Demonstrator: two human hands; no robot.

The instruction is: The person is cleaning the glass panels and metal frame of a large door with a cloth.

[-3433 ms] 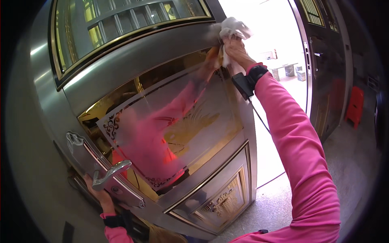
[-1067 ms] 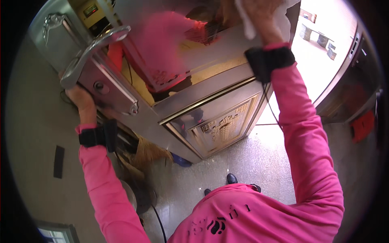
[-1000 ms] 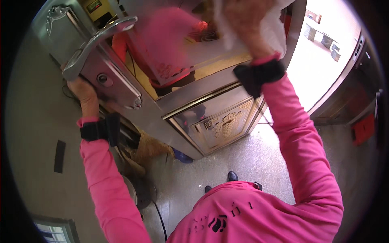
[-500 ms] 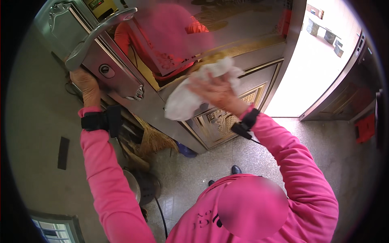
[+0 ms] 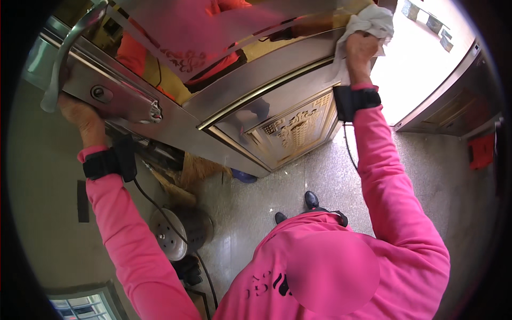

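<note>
A metal door [image 5: 213, 138] with a mirror-like upper panel and a raised gold-patterned lower panel stands before me. My left hand [image 5: 82, 118] is at its left edge, under the curved door handle [image 5: 66, 53] and beside the lock plate [image 5: 125, 101]; its fingers go out of sight behind the edge, in a grip on the door. Far to the right, my right hand [image 5: 362, 50] is closed on a crumpled white cloth [image 5: 370, 21], pressed at the door's right side. Part of the cloth hangs down beside the wrist.
A bright doorway [image 5: 421, 69] opens on the right, with a red object [image 5: 481, 152] low beyond it. Below the left side are a straw broom [image 5: 200, 169], a perforated metal drum [image 5: 173, 234] and a blue item [image 5: 244, 176] on the speckled floor [image 5: 256, 224].
My right hand has carried the cloth up and right, from the door's middle to its right side. My left hand stays at the door edge, now lower left in view as the view shifted.
</note>
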